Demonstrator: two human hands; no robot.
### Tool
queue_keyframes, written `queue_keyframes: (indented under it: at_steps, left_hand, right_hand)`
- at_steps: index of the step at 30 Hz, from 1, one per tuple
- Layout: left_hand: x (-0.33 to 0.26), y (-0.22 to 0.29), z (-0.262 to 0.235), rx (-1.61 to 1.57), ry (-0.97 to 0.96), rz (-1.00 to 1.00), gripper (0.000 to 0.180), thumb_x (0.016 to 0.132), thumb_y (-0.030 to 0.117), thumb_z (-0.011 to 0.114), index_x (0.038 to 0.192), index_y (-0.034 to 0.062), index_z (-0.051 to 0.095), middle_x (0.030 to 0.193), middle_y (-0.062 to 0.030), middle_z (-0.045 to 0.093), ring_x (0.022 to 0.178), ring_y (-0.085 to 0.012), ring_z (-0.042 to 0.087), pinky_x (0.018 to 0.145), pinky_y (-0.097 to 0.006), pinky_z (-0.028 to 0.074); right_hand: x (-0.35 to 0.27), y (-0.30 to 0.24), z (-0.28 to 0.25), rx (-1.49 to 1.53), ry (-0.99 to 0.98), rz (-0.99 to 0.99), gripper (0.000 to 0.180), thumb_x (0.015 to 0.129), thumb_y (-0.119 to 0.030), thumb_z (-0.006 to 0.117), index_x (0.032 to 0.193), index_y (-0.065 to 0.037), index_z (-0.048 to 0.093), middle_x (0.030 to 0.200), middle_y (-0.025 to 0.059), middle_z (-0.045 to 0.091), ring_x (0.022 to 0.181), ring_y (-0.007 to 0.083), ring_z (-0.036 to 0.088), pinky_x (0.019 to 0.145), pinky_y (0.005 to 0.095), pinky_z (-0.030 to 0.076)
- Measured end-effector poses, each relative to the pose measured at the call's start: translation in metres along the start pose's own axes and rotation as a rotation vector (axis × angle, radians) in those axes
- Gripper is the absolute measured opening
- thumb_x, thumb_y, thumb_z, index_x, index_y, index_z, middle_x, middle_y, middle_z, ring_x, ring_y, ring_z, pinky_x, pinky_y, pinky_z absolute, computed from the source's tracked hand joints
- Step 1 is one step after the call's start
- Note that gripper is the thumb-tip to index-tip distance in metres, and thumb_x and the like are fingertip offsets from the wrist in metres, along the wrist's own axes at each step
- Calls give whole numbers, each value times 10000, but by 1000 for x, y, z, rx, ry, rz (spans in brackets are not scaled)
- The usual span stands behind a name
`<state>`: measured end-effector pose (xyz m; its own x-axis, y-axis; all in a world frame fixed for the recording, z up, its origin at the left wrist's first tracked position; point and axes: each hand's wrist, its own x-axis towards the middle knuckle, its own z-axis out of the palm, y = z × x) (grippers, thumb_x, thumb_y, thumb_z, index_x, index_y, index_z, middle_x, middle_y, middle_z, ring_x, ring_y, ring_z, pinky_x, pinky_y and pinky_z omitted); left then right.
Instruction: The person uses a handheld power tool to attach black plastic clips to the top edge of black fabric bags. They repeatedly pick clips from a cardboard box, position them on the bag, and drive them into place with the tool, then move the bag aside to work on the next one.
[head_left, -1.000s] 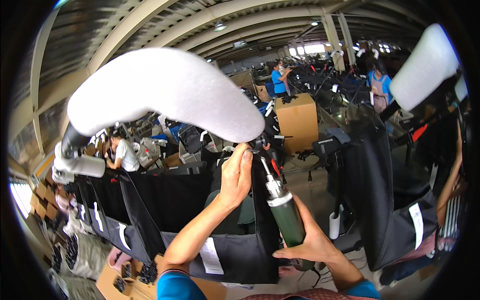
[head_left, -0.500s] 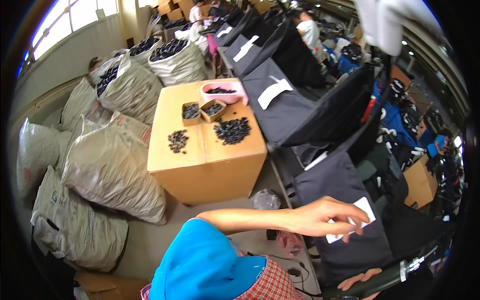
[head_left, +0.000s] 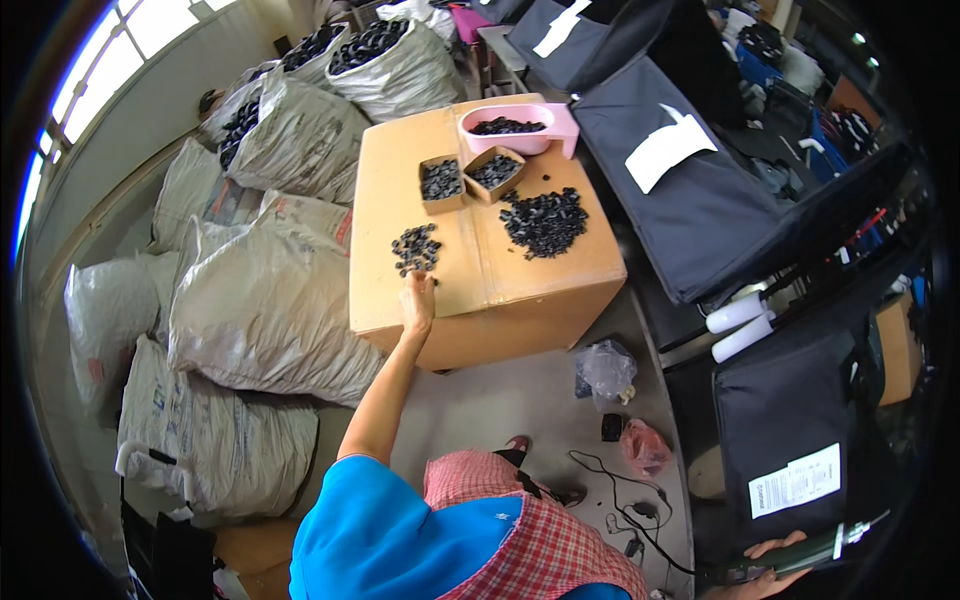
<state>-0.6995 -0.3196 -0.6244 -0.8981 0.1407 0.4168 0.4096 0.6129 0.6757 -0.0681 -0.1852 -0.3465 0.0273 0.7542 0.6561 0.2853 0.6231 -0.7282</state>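
Fingers (head_left: 419,282) bent at black pieces (head_left: 415,246) — left hand's (head_left: 418,308) grip unclear; right hand (head_left: 764,586) clamped on driver (head_left: 822,552).

pale sacks (head_left: 265,305) near a bright window (head_left: 125,45); reddish bag (head_left: 645,448), perhaps plastic, on the floor (head_left: 490,405)

Left of centre, the left hand (head_left: 418,300) obscures its own grip; whether it pinches one of the small black pieces (head_left: 415,248) is too small to tell. At lower right, the power screwdriver (head_left: 817,553) partly hides the right hand (head_left: 768,583), cropped by the bottom edge.
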Motion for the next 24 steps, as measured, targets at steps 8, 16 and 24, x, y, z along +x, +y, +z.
queue_keyframes:
  at_steps: [8,16,24]
  left_hand:
    - [5,-86,39,-426,-113,118,124,862,95,530,758,41,488,626,-37,524,527,-122,460,434,-280,370]
    - [-73,367,-77,-1320,-1116,-132,129,934,215,574,977,97,550,658,-7,515,481,-71,443,390,-192,318]
    - [-220,596,-150,-1407,-1900,468,82,943,79,529,982,14,561,973,-223,643,831,-276,680,705,-328,589]
  right_hand:
    - [14,26,-3,742,-69,320,1178,556,12,818,1480,-139,103,930,150,525,588,241,622,483,323,520]
    - [17,20,-27,808,-272,412,1218,593,81,771,1526,-182,34,1015,133,539,716,199,617,605,350,535]
    - [0,-33,-76,769,-554,566,1210,615,-5,848,1521,-117,54,1068,103,541,788,144,599,703,303,529]
